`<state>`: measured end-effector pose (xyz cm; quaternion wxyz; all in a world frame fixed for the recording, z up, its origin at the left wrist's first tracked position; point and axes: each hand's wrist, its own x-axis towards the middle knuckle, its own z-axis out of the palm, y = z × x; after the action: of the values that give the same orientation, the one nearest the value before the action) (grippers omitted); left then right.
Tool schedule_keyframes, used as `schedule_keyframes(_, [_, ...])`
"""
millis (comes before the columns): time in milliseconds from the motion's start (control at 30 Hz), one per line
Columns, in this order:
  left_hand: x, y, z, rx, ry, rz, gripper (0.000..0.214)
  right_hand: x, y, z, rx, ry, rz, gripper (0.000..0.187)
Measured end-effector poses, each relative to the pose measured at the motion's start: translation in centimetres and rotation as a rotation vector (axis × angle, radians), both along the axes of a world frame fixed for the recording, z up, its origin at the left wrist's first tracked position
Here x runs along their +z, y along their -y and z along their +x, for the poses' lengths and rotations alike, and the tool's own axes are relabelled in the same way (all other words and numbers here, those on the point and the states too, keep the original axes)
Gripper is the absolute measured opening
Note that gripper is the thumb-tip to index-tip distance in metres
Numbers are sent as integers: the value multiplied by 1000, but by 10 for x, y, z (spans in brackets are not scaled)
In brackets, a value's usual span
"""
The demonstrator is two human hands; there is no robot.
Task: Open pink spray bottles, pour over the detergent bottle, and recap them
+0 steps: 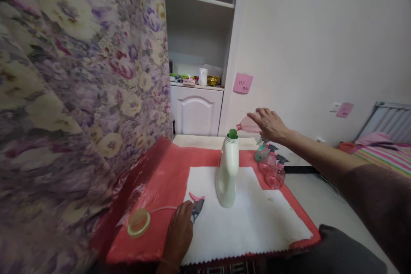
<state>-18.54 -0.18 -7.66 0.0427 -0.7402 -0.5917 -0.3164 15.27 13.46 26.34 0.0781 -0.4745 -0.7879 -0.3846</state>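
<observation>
My right hand (271, 125) grips a clear pink bottle (249, 125), tipped on its side above the table. The bottle's mouth points left, close to a green funnel-like piece (232, 133) in the neck of a pale green jug (227, 175). The jug stands upright on a white cloth; I cannot see any liquid flowing. At the front left, my left hand (180, 231) is closed round a grey and pink trigger spray head (198, 207), low over the cloth. A thin pale tube (163, 209) runs left from under my fingers.
Several spray bottles (275, 177) stand along the table's right edge. A round cream lid (139, 222) lies on the red table cover (160, 180) at left, near a floral curtain (96, 94). Behind are a white cabinet (199, 109) and the wall; a bed (385, 145) stands at right.
</observation>
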Motion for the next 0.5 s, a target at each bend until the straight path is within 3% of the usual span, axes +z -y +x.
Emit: schedule_keyframes(500, [-7,-2,-2,7,-19,16,53,5,2,1,-20,15,17,72])
